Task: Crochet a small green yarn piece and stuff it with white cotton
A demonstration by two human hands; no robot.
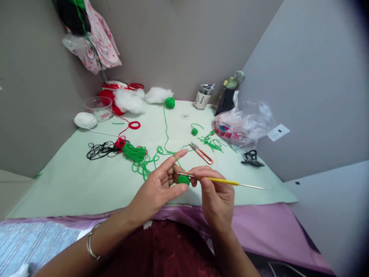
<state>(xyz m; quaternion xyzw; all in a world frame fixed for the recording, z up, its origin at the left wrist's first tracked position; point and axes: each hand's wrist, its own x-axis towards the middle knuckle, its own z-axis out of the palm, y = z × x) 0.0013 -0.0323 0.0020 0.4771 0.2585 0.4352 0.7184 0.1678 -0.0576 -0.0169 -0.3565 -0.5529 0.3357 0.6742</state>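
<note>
Between thumb and fingers, my left hand [161,182] pinches a small green crochet piece [183,179]. Green yarn runs up over its raised index finger and around its other fingers. My right hand [218,196] is closed around the yellow handle of a crochet hook [225,181]. The hook's metal tip lies at the top edge of the crochet piece, and its other metal end points right. Just beyond the hands, orange thread snips [201,153] rest on the table. A loose green yarn hank [135,152] lies beyond my left hand, its strands trailing toward the fingers.
Black yarn [100,150], a red ring [134,125], white stuffing [129,100] and a clear tub [98,107] lie left. A green ball [170,102] and pen holder [203,97] stand at the back. Right are green scraps [212,141], a plastic bag [245,123] and a black hair clip [252,158].
</note>
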